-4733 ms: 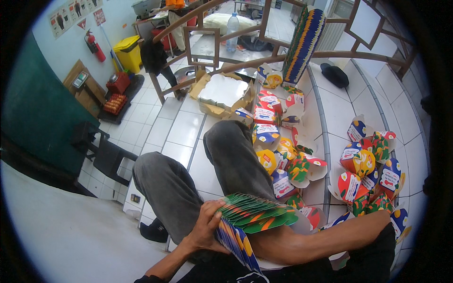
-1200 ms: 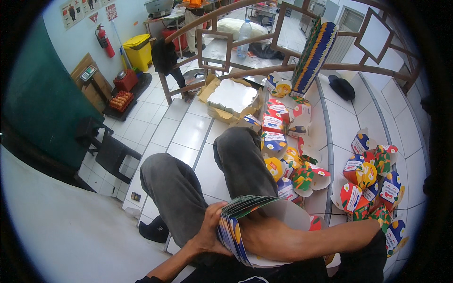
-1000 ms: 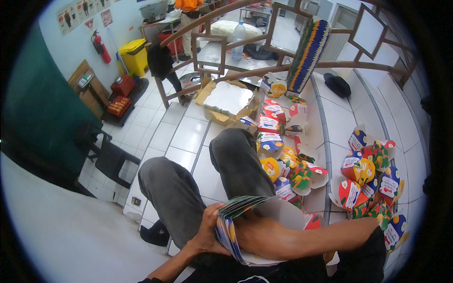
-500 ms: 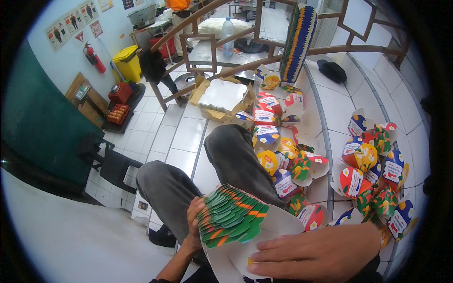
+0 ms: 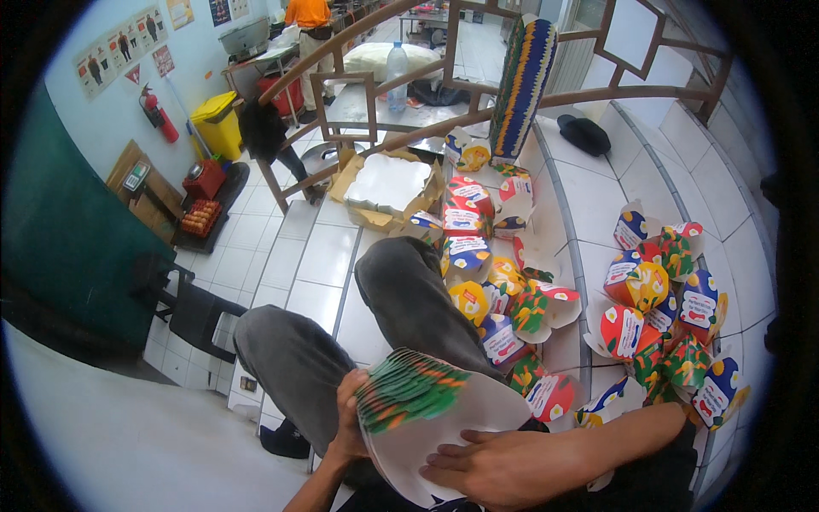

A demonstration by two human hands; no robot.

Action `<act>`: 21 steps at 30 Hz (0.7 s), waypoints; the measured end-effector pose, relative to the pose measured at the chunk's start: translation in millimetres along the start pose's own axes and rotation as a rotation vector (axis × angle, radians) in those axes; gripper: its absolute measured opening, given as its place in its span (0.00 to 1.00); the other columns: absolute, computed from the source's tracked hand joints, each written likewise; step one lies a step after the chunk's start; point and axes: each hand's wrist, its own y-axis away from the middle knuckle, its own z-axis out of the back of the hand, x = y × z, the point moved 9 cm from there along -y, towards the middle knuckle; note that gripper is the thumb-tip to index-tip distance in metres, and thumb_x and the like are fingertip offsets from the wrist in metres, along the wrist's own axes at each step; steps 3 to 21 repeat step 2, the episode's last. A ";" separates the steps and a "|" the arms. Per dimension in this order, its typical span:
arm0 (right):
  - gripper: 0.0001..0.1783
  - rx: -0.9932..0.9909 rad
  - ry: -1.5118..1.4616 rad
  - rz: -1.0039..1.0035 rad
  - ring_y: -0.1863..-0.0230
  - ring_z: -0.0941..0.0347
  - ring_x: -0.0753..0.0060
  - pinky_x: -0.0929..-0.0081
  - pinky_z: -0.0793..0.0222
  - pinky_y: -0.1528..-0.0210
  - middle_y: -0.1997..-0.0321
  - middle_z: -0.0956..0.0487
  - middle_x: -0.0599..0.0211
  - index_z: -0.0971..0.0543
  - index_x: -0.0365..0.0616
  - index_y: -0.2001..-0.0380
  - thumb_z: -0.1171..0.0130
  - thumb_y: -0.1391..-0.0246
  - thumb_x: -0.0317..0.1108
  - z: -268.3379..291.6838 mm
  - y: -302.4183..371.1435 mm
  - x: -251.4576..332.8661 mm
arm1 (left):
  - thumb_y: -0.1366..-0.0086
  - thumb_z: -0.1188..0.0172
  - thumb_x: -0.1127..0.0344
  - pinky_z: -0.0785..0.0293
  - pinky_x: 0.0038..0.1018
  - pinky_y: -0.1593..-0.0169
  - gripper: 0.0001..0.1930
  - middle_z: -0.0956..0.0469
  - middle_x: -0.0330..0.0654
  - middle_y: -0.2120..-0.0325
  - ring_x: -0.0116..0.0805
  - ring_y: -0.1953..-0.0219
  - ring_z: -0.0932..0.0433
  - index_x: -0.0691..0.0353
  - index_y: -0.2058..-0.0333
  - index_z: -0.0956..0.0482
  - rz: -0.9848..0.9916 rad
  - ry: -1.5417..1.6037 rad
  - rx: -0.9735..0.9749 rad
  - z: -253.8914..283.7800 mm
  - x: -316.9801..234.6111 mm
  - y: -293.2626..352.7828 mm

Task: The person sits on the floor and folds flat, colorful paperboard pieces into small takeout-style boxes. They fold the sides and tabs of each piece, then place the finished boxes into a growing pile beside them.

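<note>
A thick stack of flat paper food boxes (image 5: 411,391), green with orange and red patterning along its fanned edges, leans in my lap. My left hand (image 5: 346,420) is closed around the stack's left side. Across the plain white face of the front box lies my right hand (image 5: 488,468), fingers stretched out and touching the paper. My knees are to the far side of the stack. Made-up boxes in red, yellow, blue and green lie on the steps to the right; a blue-and-white one (image 5: 612,401) is nearest my right forearm.
An opened brown carton (image 5: 372,218) with white sheets in it stands beyond my knees. A brown railing (image 5: 409,136) with a striped cushion (image 5: 520,90) crosses ahead. Up the steps lies a black cap (image 5: 583,135). A black chair (image 5: 203,311) stands left; a person (image 5: 309,43) in orange is far off.
My right hand has shifted left along the front box. That box's white face, bent and folded before, now lies flatter against the stack. The whole view has shifted slightly.
</note>
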 end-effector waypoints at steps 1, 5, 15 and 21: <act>0.30 -0.019 0.016 0.012 0.48 0.27 0.53 0.64 0.33 0.44 0.47 0.26 0.45 0.32 0.29 0.45 0.43 0.51 0.34 4.6 0.3 2.1 | 0.56 0.25 0.47 0.51 0.48 0.34 0.57 0.46 0.52 0.38 0.52 0.35 0.47 0.50 0.33 0.53 0.051 -0.022 0.026 -3.0 11.3 5.6; 0.30 -0.084 -0.009 0.025 0.48 0.27 0.53 0.64 0.33 0.44 0.47 0.26 0.45 0.32 0.30 0.45 0.43 0.49 0.35 14.7 3.5 4.4 | 0.56 0.25 0.47 0.51 0.48 0.34 0.57 0.46 0.52 0.38 0.52 0.35 0.47 0.50 0.33 0.53 0.042 -0.021 0.024 0.7 4.5 30.8; 0.30 -0.084 -0.009 0.025 0.48 0.27 0.53 0.64 0.33 0.44 0.47 0.26 0.45 0.32 0.30 0.45 0.43 0.49 0.35 14.7 3.5 4.4 | 0.56 0.25 0.47 0.51 0.48 0.34 0.57 0.46 0.52 0.38 0.52 0.35 0.47 0.50 0.33 0.53 0.042 -0.021 0.024 0.7 4.5 30.8; 0.30 -0.084 -0.009 0.025 0.48 0.27 0.53 0.64 0.33 0.44 0.47 0.26 0.45 0.32 0.30 0.45 0.43 0.49 0.35 14.7 3.5 4.4 | 0.56 0.25 0.47 0.51 0.48 0.34 0.57 0.46 0.52 0.38 0.52 0.35 0.47 0.50 0.33 0.53 0.042 -0.021 0.024 0.7 4.5 30.8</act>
